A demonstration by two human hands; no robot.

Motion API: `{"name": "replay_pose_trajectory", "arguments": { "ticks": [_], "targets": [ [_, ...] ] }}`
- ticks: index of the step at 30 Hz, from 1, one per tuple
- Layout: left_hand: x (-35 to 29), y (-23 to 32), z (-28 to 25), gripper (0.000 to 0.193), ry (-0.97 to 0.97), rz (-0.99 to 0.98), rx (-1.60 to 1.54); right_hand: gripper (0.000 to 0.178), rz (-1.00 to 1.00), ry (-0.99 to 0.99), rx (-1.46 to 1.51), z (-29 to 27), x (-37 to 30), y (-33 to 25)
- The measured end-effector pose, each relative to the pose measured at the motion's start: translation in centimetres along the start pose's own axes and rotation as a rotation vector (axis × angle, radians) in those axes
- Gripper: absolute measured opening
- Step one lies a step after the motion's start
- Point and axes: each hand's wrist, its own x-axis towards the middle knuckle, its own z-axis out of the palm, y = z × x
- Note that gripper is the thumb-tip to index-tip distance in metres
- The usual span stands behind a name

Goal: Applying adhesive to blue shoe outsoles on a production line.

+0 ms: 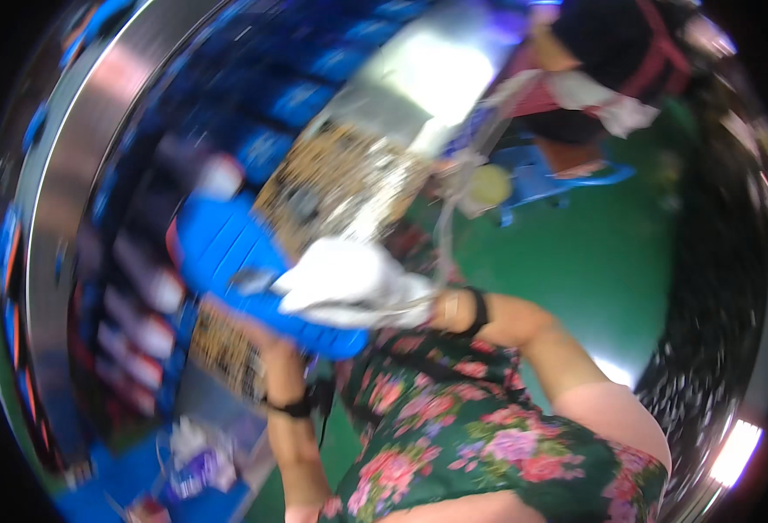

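Observation:
A blue ridged plate or shallow tray point(235, 248) slants across the space before me; motion blur hides its exact kind. My left hand point(257, 327) is at its lower edge, its fingers mostly hidden under the plate, and appears to grip it there. Over the plate's right part lies my right hand point(340, 275) in a white glove, its fingers pointing left and smeared by motion. A small greyish thing point(249, 281) shows on the plate just left of the gloved fingertips. Whether the right fingers hold anything cannot be made out.
Behind the plate is a brown, speckled work surface point(314, 174) with a shiny patch. Blue bins point(301, 100) line the left. A person point(610, 52) is by a blue stool point(532, 166) at upper right. A pale cord point(445, 235) runs up from my right wrist.

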Motion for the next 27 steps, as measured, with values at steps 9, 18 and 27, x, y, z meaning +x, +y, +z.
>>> {"name": "replay_pose_trajectory", "arguments": {
  "ticks": [9,18,27],
  "targets": [
    [-0.1,1.1,1.1,0.117,-0.337,-0.089,-0.496,0.016,0.354,-0.079,0.287,-0.1,0.2,-0.8],
    [0.7,-0.1,-1.0,0.122,-0.47,-0.188,-0.607,0.015,0.449,-0.05,0.352,0.1,-1.0,-0.6],
    [1.4,-0.2,-1.6,0.122,-0.473,-0.152,-0.782,0.017,0.545,-0.091,0.45,0.2,-0.9,-1.4]
  ]
}}
